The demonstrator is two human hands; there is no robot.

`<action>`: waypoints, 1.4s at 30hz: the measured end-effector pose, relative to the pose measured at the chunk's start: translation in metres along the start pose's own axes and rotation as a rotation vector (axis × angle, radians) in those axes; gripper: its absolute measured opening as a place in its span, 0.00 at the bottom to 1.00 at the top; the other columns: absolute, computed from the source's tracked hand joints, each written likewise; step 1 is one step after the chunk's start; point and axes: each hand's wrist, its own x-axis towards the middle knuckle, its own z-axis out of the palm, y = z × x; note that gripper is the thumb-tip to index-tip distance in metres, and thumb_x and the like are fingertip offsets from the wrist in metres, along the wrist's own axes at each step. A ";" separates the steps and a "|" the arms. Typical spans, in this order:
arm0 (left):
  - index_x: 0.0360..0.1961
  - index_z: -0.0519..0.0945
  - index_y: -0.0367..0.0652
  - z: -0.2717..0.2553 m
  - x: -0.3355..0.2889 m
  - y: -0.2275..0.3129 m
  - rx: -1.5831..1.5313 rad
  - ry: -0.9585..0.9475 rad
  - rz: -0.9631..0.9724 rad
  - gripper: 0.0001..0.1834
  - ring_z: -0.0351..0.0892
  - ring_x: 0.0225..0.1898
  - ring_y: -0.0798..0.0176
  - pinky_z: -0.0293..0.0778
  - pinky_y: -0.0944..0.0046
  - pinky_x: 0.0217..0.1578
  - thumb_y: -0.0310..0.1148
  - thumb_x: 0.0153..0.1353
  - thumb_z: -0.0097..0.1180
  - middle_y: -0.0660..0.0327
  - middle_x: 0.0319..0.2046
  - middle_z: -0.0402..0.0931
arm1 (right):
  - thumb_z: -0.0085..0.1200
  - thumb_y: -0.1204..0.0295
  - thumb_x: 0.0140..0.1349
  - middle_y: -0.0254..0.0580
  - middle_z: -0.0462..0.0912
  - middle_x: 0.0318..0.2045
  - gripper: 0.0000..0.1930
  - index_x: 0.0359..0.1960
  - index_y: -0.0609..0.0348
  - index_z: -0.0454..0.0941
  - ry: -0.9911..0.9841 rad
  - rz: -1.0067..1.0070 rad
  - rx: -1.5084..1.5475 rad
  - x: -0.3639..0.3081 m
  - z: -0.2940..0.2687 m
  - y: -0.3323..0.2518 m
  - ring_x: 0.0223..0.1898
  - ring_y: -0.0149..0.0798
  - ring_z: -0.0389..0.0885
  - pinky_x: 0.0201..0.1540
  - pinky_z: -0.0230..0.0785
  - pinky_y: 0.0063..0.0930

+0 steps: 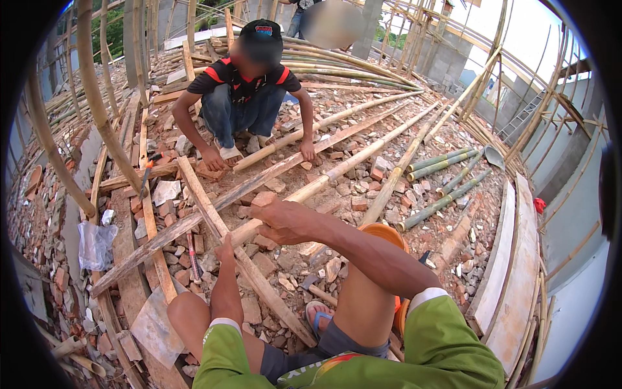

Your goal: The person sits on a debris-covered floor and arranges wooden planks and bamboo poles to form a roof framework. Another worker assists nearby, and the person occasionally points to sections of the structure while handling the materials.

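Observation:
My left hand [225,251] is closed at a wooden plank [262,285], where the near end of a long bamboo pole [311,188] meets it. My right hand [282,222] is curled just above that pole; what its fingers hold, if anything, is too small to make out. A longer weathered board [272,170] crosses under or over the plank; I cannot tell which. Across from me a person in a black cap squats, one hand [307,150] on this board and the other hand [212,159] low by the plank's far end.
Broken brick covers the ground. An orange bucket [389,235] stands beside my right arm. A hammer [321,292] lies by my foot, a red-handled tool [194,256] left of the plank. Green bamboo pieces [444,201] lie right; bamboo uprights [97,97] stand left. A plastic bag [97,245] lies left.

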 end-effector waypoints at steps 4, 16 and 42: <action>0.56 0.64 0.19 -0.006 -0.024 0.013 -0.098 -0.065 0.052 0.53 0.71 0.53 0.47 0.68 0.53 0.53 0.56 0.42 0.68 0.39 0.55 0.68 | 0.48 0.69 0.61 0.58 0.78 0.29 0.23 0.58 0.63 0.65 -0.002 0.032 -0.021 -0.025 -0.008 -0.003 0.37 0.58 0.77 0.40 0.66 0.49; 0.56 0.67 0.23 -0.021 -0.055 0.052 -0.117 -0.007 0.138 0.50 0.72 0.52 0.47 0.69 0.53 0.53 0.54 0.41 0.69 0.42 0.53 0.71 | 0.48 0.69 0.62 0.61 0.79 0.31 0.25 0.61 0.65 0.65 0.018 0.060 -0.077 -0.054 -0.011 0.003 0.38 0.59 0.78 0.42 0.67 0.47; 0.49 0.72 0.22 -0.025 -0.042 0.028 -0.121 -0.003 0.204 0.46 0.76 0.46 0.48 0.70 0.54 0.49 0.57 0.42 0.66 0.42 0.47 0.75 | 0.50 0.68 0.61 0.60 0.80 0.33 0.23 0.57 0.63 0.66 -0.100 0.077 -0.117 -0.054 -0.003 -0.006 0.39 0.59 0.79 0.42 0.69 0.50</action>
